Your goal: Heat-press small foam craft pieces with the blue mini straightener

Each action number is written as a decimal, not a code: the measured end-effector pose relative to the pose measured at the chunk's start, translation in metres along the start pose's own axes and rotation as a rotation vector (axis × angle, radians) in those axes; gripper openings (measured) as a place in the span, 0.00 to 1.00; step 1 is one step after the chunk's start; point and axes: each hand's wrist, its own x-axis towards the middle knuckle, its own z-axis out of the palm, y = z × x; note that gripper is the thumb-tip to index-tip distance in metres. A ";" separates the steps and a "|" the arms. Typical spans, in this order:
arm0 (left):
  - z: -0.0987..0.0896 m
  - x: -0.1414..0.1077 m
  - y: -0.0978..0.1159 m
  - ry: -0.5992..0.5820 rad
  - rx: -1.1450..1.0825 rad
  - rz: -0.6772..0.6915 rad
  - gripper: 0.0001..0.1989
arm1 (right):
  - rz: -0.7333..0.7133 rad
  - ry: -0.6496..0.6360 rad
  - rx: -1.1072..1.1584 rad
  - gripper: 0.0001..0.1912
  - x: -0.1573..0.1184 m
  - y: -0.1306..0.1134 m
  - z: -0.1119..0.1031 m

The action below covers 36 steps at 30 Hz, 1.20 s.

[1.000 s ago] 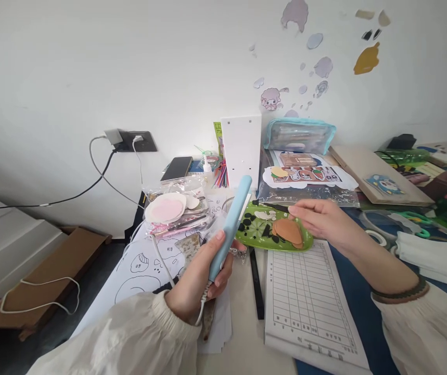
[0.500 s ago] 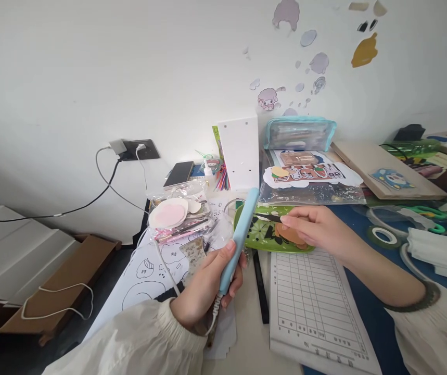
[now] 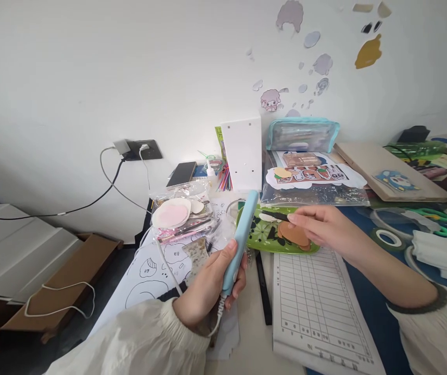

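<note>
My left hand (image 3: 217, 271) is wrapped around a slim light blue hair straightener (image 3: 242, 234), held upright at a slant with its white cord leaving the bottom end. My right hand (image 3: 315, 226) pinches dark pointed tweezers (image 3: 280, 215) whose tip points left toward the straightener, apart from it. Below the tweezers lies a green patterned tray (image 3: 260, 242) with brown cut-out pieces (image 3: 295, 235) and white pieces (image 3: 267, 217) on it. Whether the tweezers grip anything is too small to tell.
A printed form (image 3: 313, 307) and a black strip (image 3: 263, 291) lie in front of the tray. Bagged craft pieces (image 3: 172, 213) sit left, a white stand (image 3: 242, 156) behind. Tape (image 3: 387, 238) and green scissors (image 3: 436, 216) are right. Cords run to the wall socket (image 3: 147, 149).
The tweezers in my right hand have shifted slightly right, away from the straightener, showing more of the white pieces on the tray. My left hand keeps its grip; the view shifts slightly.
</note>
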 end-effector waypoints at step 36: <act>-0.009 -0.002 -0.003 -0.093 -0.116 0.054 0.23 | -0.679 0.347 -0.718 0.08 -0.004 0.010 0.006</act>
